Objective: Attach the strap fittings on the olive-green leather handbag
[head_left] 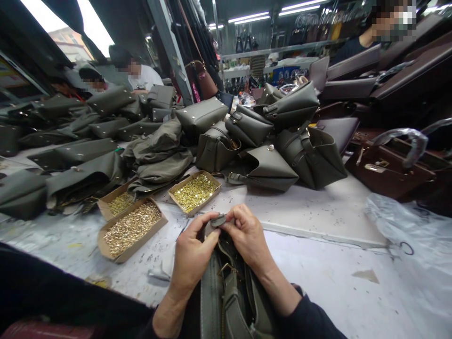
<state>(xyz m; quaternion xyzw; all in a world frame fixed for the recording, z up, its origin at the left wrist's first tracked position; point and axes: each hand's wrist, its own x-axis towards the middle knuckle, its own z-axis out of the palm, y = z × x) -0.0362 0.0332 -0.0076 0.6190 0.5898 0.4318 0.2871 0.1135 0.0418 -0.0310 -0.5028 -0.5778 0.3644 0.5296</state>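
A dark olive-green handbag [233, 301] lies close to my body, with a gold buckle [228, 269] showing along its strap. At the bag's far end my left hand [196, 247] pinches a small flap of the same leather between thumb and forefinger. From the other side, my right hand [249, 235] is closed on the edge of this leather tab [218, 220]. Both sets of fingertips nearly meet there. Whether a small metal piece sits between them is hidden.
Beyond my hands stand cardboard trays of gold studs [132, 228] and brass-coloured fasteners [195, 192]. Olive bags [247, 165] pile up behind them. Brown handbags [391, 165] and clear plastic sheeting [420, 245] lie at right. Other people [144, 77] sit across the table.
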